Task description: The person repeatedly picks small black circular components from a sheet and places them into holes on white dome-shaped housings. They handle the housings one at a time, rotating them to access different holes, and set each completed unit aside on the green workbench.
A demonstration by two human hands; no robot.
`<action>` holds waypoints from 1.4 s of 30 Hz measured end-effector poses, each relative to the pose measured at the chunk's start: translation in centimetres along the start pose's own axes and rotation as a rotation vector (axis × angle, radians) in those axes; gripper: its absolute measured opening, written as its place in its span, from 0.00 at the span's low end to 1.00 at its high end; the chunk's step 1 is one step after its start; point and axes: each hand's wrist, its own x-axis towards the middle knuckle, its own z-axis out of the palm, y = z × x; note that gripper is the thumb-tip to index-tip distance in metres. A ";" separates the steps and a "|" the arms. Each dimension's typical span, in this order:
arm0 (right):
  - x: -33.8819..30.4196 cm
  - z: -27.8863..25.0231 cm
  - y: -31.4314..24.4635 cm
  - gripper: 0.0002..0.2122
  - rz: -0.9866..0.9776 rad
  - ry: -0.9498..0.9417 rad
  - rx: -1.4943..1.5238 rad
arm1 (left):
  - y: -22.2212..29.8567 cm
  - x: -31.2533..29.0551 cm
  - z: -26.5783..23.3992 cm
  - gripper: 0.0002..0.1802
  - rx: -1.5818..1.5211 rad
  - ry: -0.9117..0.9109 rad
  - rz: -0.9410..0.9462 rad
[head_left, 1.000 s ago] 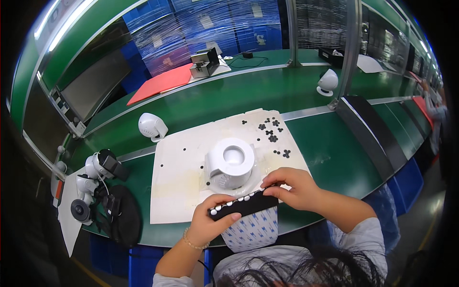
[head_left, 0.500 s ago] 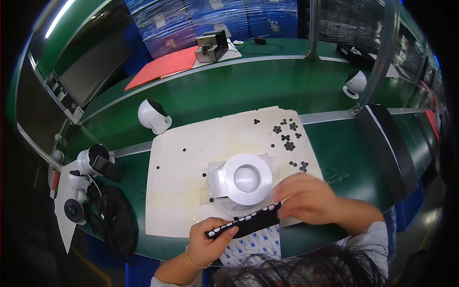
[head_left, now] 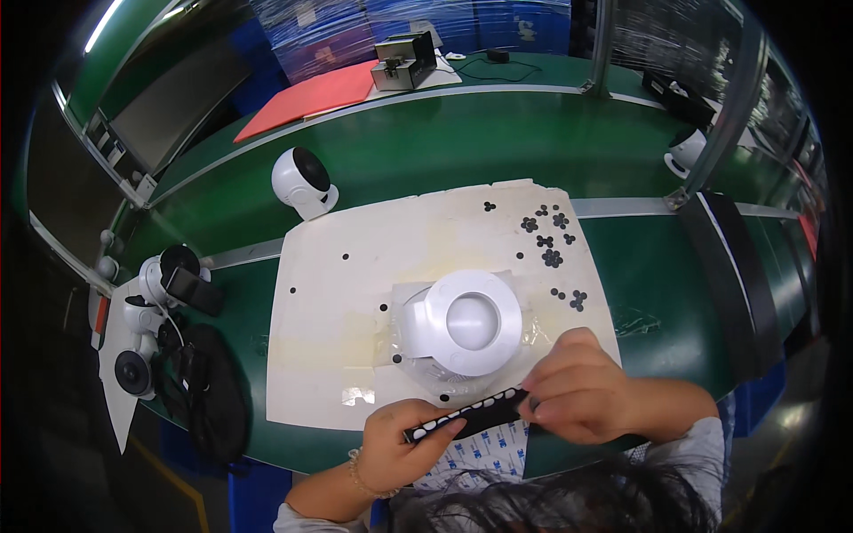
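Observation:
My left hand point(head_left: 407, 441) is closed around the left end of a black strip point(head_left: 494, 414), thumb on top. Along the strip's upper edge runs a row of white dots. At its right end my right hand point(head_left: 582, 391) is pinched, with a small dark pad point(head_left: 534, 404) showing at the fingertips. Just beyond the strip a white ring-shaped base point(head_left: 503, 346) lies on a clear plastic bag point(head_left: 451, 384). Under the strip is a white backing sheet with blue print point(head_left: 480, 453). One black round pad point(head_left: 444, 398) sits between the bag and the strip.
A large cardboard sheet point(head_left: 333, 338) covers the green table, with several black pads point(head_left: 553, 258) at its right. White cameras stand at the back left point(head_left: 302, 182), far right point(head_left: 685, 153) and left, beside a black cable bundle point(head_left: 213, 382). A long black box point(head_left: 724, 275) lies right.
My right hand has come down and closed at the strip's right end; its fingers were more stretched out before. The left hand keeps its hold. The whole view has shifted slightly.

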 end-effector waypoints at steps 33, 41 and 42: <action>2.9 0.7 5.5 0.31 0.566 0.160 0.663 | -1.9 0.6 -1.7 0.30 0.105 -0.312 -0.142; 1.6 1.3 6.0 0.30 0.419 0.172 0.433 | -4.2 -1.0 -1.1 0.39 -0.160 -0.433 -0.483; 1.5 1.4 5.9 0.29 0.400 0.176 0.355 | -5.4 -1.3 -1.0 0.40 -0.171 -0.441 -0.415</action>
